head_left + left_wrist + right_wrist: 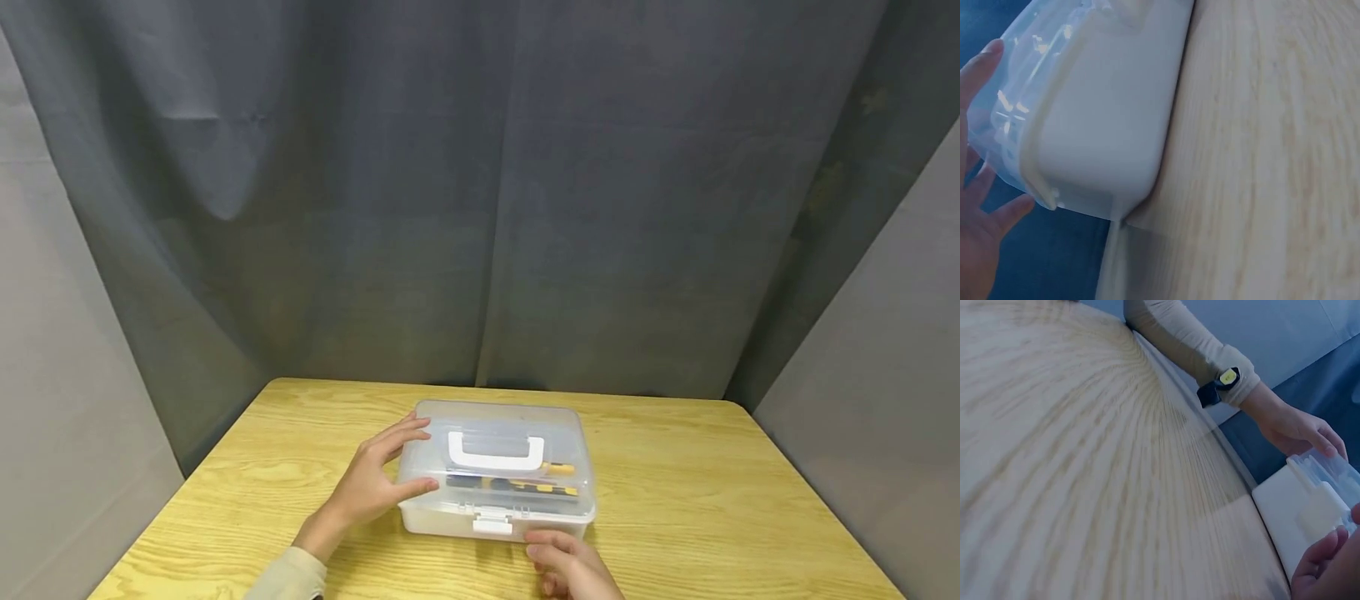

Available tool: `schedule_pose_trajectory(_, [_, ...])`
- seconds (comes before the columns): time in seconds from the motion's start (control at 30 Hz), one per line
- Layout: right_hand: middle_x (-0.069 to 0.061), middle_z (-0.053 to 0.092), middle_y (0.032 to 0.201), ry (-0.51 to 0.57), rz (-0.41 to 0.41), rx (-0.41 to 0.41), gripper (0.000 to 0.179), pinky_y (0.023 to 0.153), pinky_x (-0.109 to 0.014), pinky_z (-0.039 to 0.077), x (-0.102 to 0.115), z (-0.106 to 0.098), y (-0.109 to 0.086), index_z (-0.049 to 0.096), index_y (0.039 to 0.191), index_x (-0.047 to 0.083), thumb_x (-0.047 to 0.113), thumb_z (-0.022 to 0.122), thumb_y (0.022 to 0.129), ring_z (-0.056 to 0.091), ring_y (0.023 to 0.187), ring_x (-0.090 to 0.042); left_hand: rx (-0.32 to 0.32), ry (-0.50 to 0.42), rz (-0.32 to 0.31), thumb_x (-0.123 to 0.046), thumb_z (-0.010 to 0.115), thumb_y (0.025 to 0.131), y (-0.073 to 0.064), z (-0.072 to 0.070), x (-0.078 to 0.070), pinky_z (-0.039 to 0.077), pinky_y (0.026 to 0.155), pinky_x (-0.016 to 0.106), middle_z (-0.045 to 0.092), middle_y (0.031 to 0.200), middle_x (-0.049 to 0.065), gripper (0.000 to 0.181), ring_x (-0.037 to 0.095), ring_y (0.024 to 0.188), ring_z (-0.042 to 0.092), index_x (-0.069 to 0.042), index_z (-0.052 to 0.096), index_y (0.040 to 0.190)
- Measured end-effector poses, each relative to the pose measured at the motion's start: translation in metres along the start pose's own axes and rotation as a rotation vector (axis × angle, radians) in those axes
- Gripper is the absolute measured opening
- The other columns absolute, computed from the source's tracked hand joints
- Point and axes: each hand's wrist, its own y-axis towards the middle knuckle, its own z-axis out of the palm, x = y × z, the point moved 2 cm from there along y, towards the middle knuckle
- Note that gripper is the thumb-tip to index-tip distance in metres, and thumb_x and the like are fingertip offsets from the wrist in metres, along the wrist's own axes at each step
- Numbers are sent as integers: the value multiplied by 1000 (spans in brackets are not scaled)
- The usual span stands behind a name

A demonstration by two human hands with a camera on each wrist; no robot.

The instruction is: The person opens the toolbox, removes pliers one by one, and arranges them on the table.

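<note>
A translucent plastic storage box (502, 421) with a white base (1104, 119) sits lidded on the table. Its white handle (495, 461) lies folded on the lid, and a white latch (492, 524) is at the front middle. Through the lid show yellow-and-black tools (543, 487), their kind unclear. My left hand (372, 479) rests on the lid's left side, thumb and fingers spread. By the front wall, just right of the latch, is my right hand (570, 567), its fingers loosely bent with nothing seen between them. Whether they touch the box is hard to tell.
The box stands on a wood-grain table (720, 500), toward its middle. A dark grey curtain (390, 208) hangs behind the far edge, with lighter panels (67, 333) at both sides. A dark band with a yellow-faced device (1229, 377) is on the left sleeve.
</note>
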Motion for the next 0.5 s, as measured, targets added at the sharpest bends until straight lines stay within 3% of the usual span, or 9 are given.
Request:
schedule_pose_trajectory(0.13, [0,60,81,-124,-43,-89,39,52,-22,39,5,-17,-3,65,124,-10,14,72,93,45,58,-13,18,39,-3,-34,91,82,0,-3,-5,48,100,56,48,156,10,73,37,144,41,-8,60,143])
schedule_pose_trajectory(0.37, [-1,62,81,-377,-152,-392,14,58,-25,41,16,-46,-7,76,98,4,11,79,87,52,72,-16,-7,136,-57,-42,93,77,-15,-15,-6,50,97,55,43,157,18,98,40,140,44,-4,46,154])
schedule_pose_trajectory(0.5, [-3,60,85,-444,-168,-454,25,61,-27,45,23,-61,-5,71,105,3,18,82,88,53,74,-18,11,187,-123,-46,93,75,-30,-17,1,54,92,53,45,155,21,100,43,136,47,-1,48,152])
